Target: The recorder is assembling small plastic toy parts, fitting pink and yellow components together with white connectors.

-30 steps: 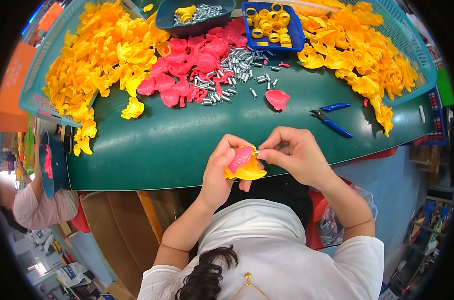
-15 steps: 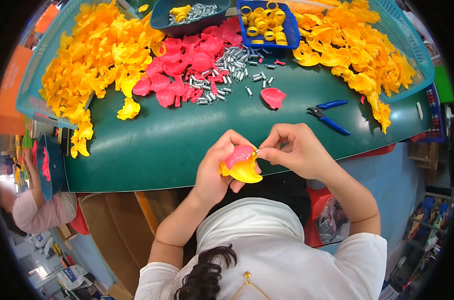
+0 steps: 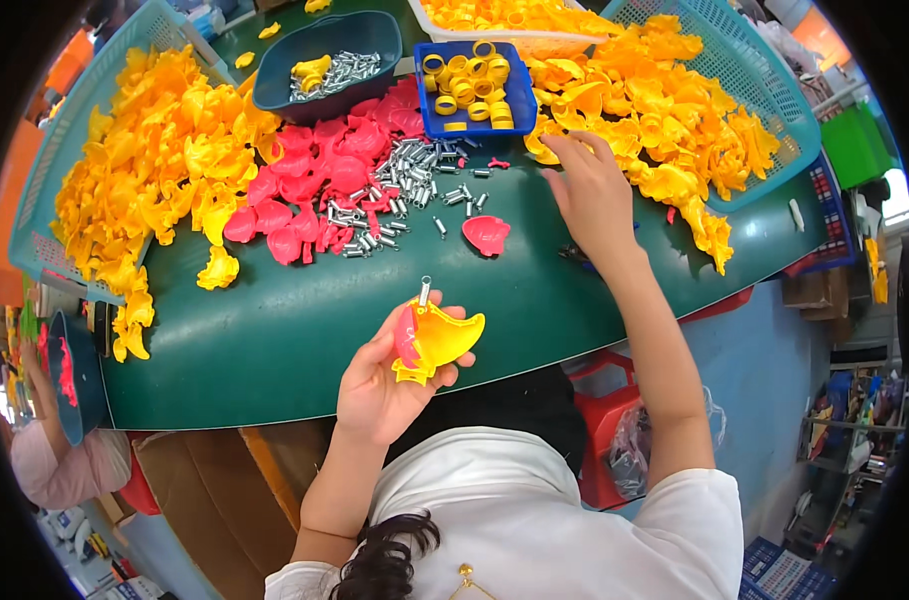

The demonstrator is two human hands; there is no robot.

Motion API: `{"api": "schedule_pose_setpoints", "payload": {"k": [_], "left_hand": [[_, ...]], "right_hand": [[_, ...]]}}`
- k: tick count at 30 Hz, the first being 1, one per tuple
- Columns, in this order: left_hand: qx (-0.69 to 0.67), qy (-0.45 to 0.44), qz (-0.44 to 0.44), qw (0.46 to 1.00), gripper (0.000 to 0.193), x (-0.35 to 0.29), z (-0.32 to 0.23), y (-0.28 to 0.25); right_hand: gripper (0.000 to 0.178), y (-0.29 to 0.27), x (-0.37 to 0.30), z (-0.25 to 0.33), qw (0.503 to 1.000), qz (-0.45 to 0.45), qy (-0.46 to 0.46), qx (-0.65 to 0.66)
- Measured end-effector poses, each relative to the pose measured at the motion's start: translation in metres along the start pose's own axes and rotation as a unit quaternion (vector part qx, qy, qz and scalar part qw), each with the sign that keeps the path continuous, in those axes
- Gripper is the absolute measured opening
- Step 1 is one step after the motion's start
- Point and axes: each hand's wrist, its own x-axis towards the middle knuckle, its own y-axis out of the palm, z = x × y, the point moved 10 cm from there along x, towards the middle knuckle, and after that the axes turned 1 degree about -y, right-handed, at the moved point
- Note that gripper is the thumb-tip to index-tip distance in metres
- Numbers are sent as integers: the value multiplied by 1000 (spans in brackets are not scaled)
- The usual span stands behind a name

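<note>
My left hand (image 3: 370,388) holds a yellow plastic shell (image 3: 446,336) with a curved pointed end, joined to a pink plastic piece (image 3: 406,338). A small metal spring (image 3: 425,290) stands up from the top of this assembly. Stretched over the table, my right hand (image 3: 596,205) has its fingers apart at the near edge of the right-hand heap of yellow shells (image 3: 664,135). Whether its fingertips touch a shell, I cannot tell. Beneath my right wrist, the blue-handled pliers (image 3: 574,254) are mostly hidden. A single pink shell (image 3: 486,235) lies between my hands.
Loose springs (image 3: 409,170) and pink shells (image 3: 299,180) lie mid-table. Behind them stand a blue tray (image 3: 522,110) of yellow rings and a dark bin (image 3: 274,88) of springs. More yellow shells (image 3: 164,150) spill from a left basket. Someone's pink sleeve (image 3: 74,465) shows at far left.
My right hand has left the assembly and reached forward to the yellow heap. The left hand still holds the assembly, now tilted differently with the spring upright. The whole view has shifted.
</note>
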Motion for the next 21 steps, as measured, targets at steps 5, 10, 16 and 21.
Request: {"api": "schedule_pose_setpoints", "payload": {"k": [5,10,16,21], "left_hand": [[-37,16,80,996,46,5,-10,9],[-55,11,38,998,41,9,-10,-4],[-64,23,47,997,36,6,-16,-2],[-42,11,69,997,41,6,-12,1]], "right_hand": [[23,18,7,-10,989,-14,-110,-103],[22,-4,2,-3,999,10,-24,42],[56,-4,-25,32,957,171,84,220],[76,24,-89,68,894,331,106,283]]}}
